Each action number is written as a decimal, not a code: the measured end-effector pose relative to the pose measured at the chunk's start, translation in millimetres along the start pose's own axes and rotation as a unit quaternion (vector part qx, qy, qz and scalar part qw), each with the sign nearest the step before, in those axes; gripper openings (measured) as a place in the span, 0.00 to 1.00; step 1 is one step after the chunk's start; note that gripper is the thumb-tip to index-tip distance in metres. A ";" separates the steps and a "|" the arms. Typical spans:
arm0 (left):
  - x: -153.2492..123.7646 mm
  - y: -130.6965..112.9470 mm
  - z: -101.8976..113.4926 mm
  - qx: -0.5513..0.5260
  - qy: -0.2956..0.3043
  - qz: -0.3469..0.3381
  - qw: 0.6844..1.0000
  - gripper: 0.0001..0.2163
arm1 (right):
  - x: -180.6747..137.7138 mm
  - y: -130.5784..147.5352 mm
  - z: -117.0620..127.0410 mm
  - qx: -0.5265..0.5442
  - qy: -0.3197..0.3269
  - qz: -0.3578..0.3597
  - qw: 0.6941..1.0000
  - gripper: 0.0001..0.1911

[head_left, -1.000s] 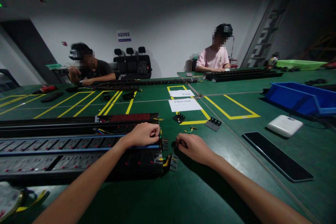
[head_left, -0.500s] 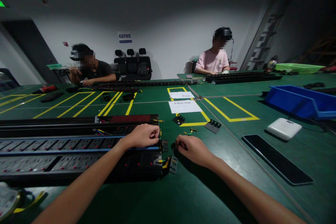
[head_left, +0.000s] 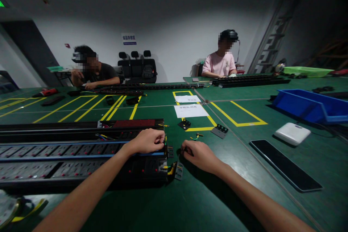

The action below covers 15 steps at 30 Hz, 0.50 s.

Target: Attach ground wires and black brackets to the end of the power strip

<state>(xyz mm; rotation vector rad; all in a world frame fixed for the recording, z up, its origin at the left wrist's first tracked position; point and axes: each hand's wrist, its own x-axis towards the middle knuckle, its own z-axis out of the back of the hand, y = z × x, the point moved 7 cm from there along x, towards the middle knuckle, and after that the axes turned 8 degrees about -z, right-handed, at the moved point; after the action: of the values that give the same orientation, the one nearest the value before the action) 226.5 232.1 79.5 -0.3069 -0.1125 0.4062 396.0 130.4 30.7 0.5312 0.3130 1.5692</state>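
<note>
Long black power strips with rows of sockets and small red lights [head_left: 148, 167] lie side by side on the left. My left hand [head_left: 149, 140] is closed over the right end of the blue-edged power strip [head_left: 81, 149], beside a yellow-green wire; what its fingers grip is hidden. My right hand [head_left: 199, 156] is closed in a pinch just right of that end, apart from the left. What it pinches is too small to make out. Below, a black end plate with holes [head_left: 178, 171] hangs by yellow-green wire at the nearest strip's end.
Two loose black end plates, one a perforated bracket [head_left: 219, 131], and a short yellow-green wire [head_left: 196, 137] lie beyond my hands. To the right are a phone [head_left: 285, 165], a white box [head_left: 292, 133] and a blue bin [head_left: 310, 107]. Two people sit across the green table [head_left: 152, 206].
Both hands stay almost where they were. My right fingers have shifted slightly, and a thin sliver shows below their tips. The camera view has turned very little.
</note>
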 end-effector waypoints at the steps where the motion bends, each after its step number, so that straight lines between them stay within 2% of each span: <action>1: 0.0 0.1 0.0 0.000 0.000 0.000 1.000 0.05 | -0.1 0.2 0.2 0.001 -0.001 0.001 1.000 0.05; 9: 0.0 0.7 -0.3 -0.001 -0.001 0.000 1.000 0.05 | -0.1 -0.5 -0.6 0.005 -0.012 0.007 1.000 0.04; 15: 0.1 0.9 -0.3 -0.001 -0.001 -0.001 1.000 0.05 | 1.0 -4.7 9.7 0.070 -0.092 0.026 0.993 0.05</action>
<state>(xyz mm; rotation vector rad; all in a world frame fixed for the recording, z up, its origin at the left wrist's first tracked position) 226.3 232.9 78.9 -0.3093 -0.1155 0.4038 405.0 130.6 36.7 0.7932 0.2720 1.5436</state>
